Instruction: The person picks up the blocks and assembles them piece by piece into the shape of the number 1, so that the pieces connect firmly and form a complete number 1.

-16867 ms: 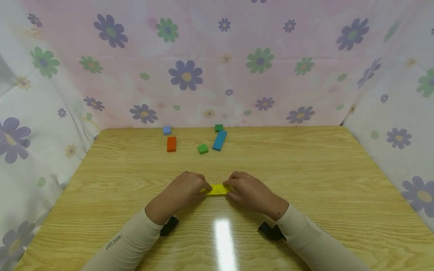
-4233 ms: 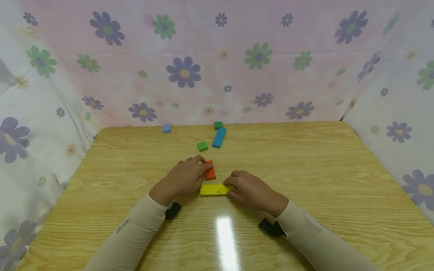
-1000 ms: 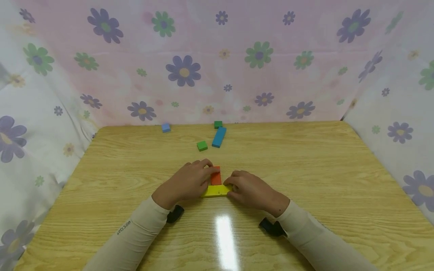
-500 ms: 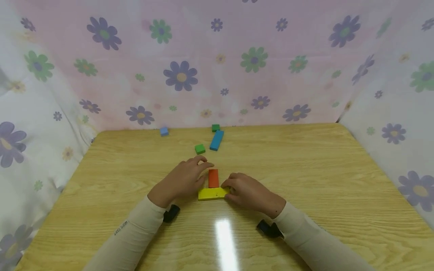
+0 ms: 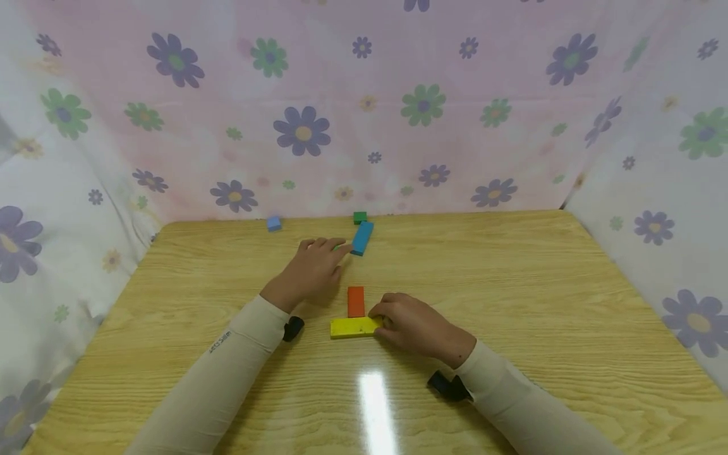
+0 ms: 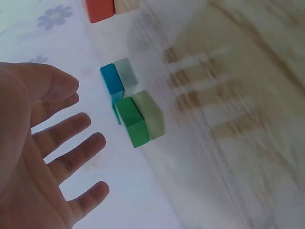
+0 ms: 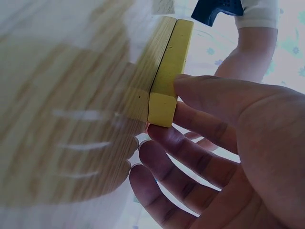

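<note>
My right hand [image 5: 418,328] pinches the right end of a long yellow block [image 5: 349,327] lying flat on the table; the right wrist view shows the thumb [image 7: 205,90] on one long face of it. A red block [image 5: 356,302] stands end-on against the yellow block's far side, like a T. My left hand [image 5: 309,272] reaches over a light green block, its fingers mostly covering it in the head view. In the left wrist view the spread fingers hold nothing, with the light green block [image 6: 132,121] just past them. A long blue block [image 5: 362,238] lies beside those fingertips.
Toward the back edge of the wooden table [image 5: 483,272] sit a small dark green block [image 5: 360,217], at the blue block's far end, and a small light blue block [image 5: 274,224] further left. Flowered cloth [image 5: 375,126] hangs behind and at both sides.
The red block has come from the back left to meet the yellow block. My left hand has let go of it and moved forward to the light green block. My right hand stays on the yellow block.
</note>
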Available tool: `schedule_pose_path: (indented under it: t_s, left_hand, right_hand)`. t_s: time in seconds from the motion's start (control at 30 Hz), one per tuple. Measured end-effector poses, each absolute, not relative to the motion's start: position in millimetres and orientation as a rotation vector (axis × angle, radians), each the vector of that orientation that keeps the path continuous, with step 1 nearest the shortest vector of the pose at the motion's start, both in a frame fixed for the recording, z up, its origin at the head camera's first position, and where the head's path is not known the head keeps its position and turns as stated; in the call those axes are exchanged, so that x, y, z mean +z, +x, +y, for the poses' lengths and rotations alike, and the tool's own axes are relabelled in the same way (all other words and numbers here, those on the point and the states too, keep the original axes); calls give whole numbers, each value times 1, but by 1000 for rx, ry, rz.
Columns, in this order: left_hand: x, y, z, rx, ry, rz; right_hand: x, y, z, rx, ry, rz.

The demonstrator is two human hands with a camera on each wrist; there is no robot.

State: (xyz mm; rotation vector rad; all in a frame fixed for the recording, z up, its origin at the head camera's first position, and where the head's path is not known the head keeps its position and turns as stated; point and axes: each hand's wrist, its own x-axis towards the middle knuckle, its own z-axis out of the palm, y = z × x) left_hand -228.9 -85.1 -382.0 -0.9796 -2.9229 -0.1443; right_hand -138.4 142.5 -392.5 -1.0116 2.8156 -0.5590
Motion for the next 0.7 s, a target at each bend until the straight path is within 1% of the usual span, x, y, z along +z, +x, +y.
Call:
schedule_pose_path:
  t_s: [0.7]
  left_hand:
    - [-387, -245, -78, -165, -980, -3013]
  right_hand:
    - [-390, -138, 141, -549, -998, 2821]
